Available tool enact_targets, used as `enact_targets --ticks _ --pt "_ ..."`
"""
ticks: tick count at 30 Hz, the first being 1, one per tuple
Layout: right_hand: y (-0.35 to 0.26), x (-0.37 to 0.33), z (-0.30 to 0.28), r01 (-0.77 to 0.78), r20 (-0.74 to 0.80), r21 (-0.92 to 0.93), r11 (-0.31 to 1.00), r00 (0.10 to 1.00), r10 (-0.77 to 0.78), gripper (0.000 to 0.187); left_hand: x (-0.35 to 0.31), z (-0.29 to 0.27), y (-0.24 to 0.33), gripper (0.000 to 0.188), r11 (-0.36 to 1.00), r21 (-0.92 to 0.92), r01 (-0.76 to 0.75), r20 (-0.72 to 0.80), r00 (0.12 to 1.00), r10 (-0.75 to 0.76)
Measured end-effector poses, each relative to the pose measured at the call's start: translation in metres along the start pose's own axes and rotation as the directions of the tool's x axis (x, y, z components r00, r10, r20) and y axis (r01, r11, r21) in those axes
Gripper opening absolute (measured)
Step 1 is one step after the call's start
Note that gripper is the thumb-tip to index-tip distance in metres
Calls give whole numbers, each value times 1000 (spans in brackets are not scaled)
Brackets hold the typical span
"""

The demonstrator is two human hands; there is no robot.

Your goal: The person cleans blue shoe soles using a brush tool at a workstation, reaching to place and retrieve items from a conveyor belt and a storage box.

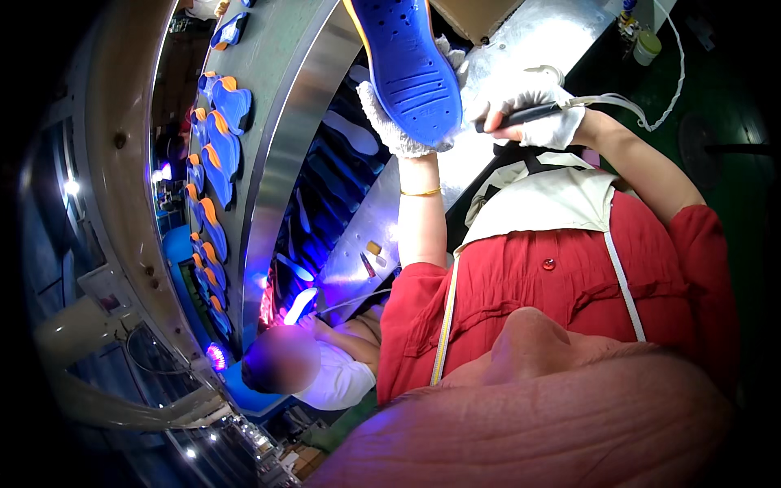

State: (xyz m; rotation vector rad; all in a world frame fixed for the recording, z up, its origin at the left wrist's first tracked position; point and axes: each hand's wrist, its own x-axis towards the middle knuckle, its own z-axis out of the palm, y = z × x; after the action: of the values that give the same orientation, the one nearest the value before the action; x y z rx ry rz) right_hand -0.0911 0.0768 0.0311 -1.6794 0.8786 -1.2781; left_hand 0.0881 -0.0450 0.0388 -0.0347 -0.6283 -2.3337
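Left forearm runs straight out ahead of me, bare; my gloved left hand is clasped in a grip, partly hidden. Right forearm angles inward from my side, my gloved right hand with fingers curled closed.

The blue insole, orange-edged with small holes and grooves, was held up in the left hand. A black, stick-shaped tool slanted in the right hand, one end near the insole.
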Motion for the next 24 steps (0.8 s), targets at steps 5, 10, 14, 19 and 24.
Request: enact_targets --ticks 5,10,14,19,24 --pt "13 19 0 386 20 -249 888 919 -393 23 2 0 7 69 963 264 -51 -218 970 111" --pt "20 26 4 166 100 -170 971 984 -150 19 15 -11 20 53 915 367 171 -520 853 50" --pt "14 36 -9 21 142 -173 985 990 4 19 18 -16 19 38 870 356 342 -537 837 -110" --pt "13 40 -23 -305 117 -85 949 943 313 19 11 -10 13 48 779 421 464 -533 822 -202" --pt "17 35 -21 -153 149 -187 970 972 182 14 12 -6 14 49 754 421 505 -508 819 -265"
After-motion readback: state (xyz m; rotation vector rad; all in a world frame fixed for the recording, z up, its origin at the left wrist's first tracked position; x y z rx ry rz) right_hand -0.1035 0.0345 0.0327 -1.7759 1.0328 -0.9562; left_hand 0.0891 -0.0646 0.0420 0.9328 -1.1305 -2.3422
